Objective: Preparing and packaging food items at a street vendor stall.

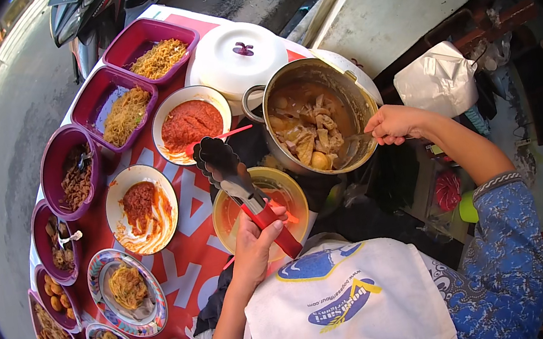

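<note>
My left hand is closed around the red handle of a pair of tongs with dark scalloped tips, which point up and away from me. Under the tongs is a yellowish bowl with orange-red contents. My right hand grips the handle of a metal utensil, probably a ladle or spoon, over the near right rim of a deep metal pot. Its lower end reaches into the brown broth. Pale chunks of food and a round egg-like piece sit in the broth.
A white lid lies behind the pot. Two enamel bowls of red sambal-like paste stand left, one with a pink spoon. Purple tubs of noodles and other foods line the far left table edge. A white plastic bag is at right.
</note>
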Available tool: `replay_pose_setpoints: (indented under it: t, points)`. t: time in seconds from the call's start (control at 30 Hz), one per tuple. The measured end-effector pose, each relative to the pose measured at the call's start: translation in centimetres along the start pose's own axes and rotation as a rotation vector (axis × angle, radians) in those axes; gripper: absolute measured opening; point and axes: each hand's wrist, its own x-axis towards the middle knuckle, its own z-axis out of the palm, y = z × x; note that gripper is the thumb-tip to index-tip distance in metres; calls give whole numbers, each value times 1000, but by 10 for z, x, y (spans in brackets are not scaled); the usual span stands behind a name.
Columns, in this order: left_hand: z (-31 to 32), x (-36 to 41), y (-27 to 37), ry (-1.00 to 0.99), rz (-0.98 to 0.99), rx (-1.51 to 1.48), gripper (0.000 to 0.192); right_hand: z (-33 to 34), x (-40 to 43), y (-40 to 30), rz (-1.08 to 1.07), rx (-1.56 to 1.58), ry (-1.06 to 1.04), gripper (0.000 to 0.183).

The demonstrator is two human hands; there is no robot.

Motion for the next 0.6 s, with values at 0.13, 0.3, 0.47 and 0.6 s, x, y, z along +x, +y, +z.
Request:
replay_pose_setpoints:
  t: [0.13, 0.3, 0.47, 0.6]
  points:
    - [1, 2, 1, 4, -15, 11, 46, -8, 2, -9, -57, -59, 73, 30]
    - [5, 5, 0, 21, -32, 28, 46, -3, 2, -6, -340, -627, 245, 31]
    - [7, 6, 0, 25, -26, 50, 47, 38, -36, -18, -374, -1066, 412, 38]
    - [7, 8, 1, 17, -25, 64, 48, 61, -62, -6, -394, -1147, 565, 43]
